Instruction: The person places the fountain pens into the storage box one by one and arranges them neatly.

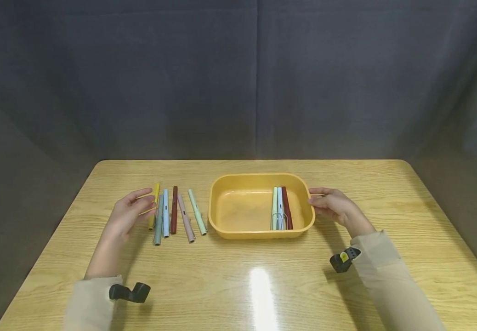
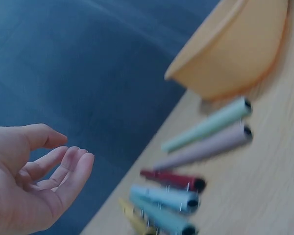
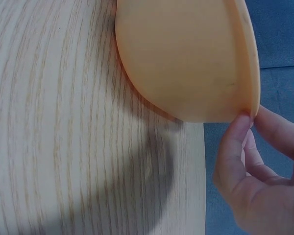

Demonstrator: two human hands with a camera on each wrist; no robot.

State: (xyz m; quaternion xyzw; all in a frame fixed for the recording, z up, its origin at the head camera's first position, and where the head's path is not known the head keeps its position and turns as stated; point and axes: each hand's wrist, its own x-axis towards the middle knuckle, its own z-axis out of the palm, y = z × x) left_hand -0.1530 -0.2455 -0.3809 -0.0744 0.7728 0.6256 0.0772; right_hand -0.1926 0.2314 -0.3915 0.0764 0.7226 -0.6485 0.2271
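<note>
My left hand [image 1: 126, 215] hovers just left of a row of pens on the table, fingers loosely bent and holding nothing. The row runs from a yellow pen [image 1: 151, 223] through teal [image 1: 158, 226], light blue [image 1: 166, 212], dark red [image 1: 174, 210] and mauve pens [image 1: 186, 219] to a mint green pen [image 1: 197, 212]. At the right end of a yellow plastic tray [image 1: 238, 235], my right hand [image 1: 338, 208] pinches the rim between thumb and fingers. Inside the tray's right part lie a mint pen [image 1: 275, 204], a light blue pen [image 1: 280, 204] and a dark red pen [image 1: 286, 209], side by side.
The wooden table [image 1: 205, 285] has rounded far corners. A dark curtain [image 1: 172, 82] hangs behind it and along both sides. Small black cameras [image 1: 130, 292] are worn at both sleeve cuffs. Light glares off the table's front middle.
</note>
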